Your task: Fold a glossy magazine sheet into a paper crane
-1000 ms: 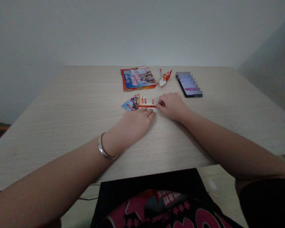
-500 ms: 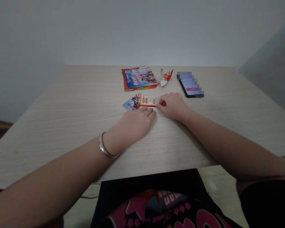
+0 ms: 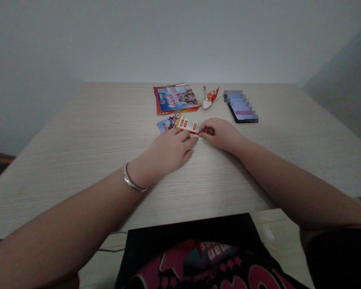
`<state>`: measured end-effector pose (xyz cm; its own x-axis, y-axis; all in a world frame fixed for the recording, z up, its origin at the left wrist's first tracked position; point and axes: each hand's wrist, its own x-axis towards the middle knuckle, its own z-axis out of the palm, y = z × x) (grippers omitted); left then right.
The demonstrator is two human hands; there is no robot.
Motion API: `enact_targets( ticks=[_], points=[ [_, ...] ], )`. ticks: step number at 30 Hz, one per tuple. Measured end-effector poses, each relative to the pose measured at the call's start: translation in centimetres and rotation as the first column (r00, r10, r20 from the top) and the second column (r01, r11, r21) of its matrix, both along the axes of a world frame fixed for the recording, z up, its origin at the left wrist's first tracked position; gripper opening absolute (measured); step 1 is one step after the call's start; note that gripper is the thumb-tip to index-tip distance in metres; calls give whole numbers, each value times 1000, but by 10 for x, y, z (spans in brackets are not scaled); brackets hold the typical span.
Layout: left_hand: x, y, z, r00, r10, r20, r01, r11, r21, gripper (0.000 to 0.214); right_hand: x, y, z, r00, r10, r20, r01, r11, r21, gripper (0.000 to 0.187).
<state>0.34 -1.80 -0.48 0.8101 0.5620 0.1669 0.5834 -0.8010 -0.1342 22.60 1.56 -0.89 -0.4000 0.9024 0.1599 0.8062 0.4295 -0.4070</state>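
A piece of folded printed paper (image 3: pixel 188 123) lies on the table, blue with figures at its left end and white with red labels and a yellow edge toward the right. My left hand (image 3: pixel 173 150) rests over its near edge with fingers extended, a silver bangle on the wrist. At the paper's right end, my right hand (image 3: pixel 218 133) pinches it between thumb and curled fingers. Part of the paper's near side is hidden under my left fingers.
Behind the paper sits a stack of printed leaflets (image 3: pixel 179 98). A folded paper crane (image 3: pixel 209 97) stands right of the stack, and a phone (image 3: pixel 242 107) with a blurred screen lies farther right. The pale wooden table (image 3: pixel 78 140) meets a wall at the back.
The folded paper has turned slightly, its left end swinging away from me. My left hand has moved a little forward with its fingers more spread. My right hand keeps its pinch.
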Motion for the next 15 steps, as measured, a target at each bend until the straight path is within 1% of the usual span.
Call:
enact_targets(
  ticks=[4, 7, 9, 12, 15],
  points=[
    [-2, 2, -2, 999, -33, 21, 33, 999, -10, 41, 7, -3, 7, 994, 42, 97, -47, 998, 50, 17],
    [-5, 5, -5, 995, -57, 85, 59, 998, -23, 38, 13, -7, 13, 977, 124, 171, -136, 989, 62, 20],
    [-6, 8, -9, 990, -81, 117, 84, 996, -28, 37, 15, -9, 17, 962, 155, 227, -171, 984, 54, 22],
    [-8, 12, -14, 988, -86, 132, 93, 995, -48, 41, 16, -10, 19, 944, 178, 278, -198, 979, 47, 25],
    [-9, 14, -15, 991, -59, 119, 67, 996, -60, 48, 14, -9, 16, 936, 195, 293, -230, 969, 92, 27]
  ],
)
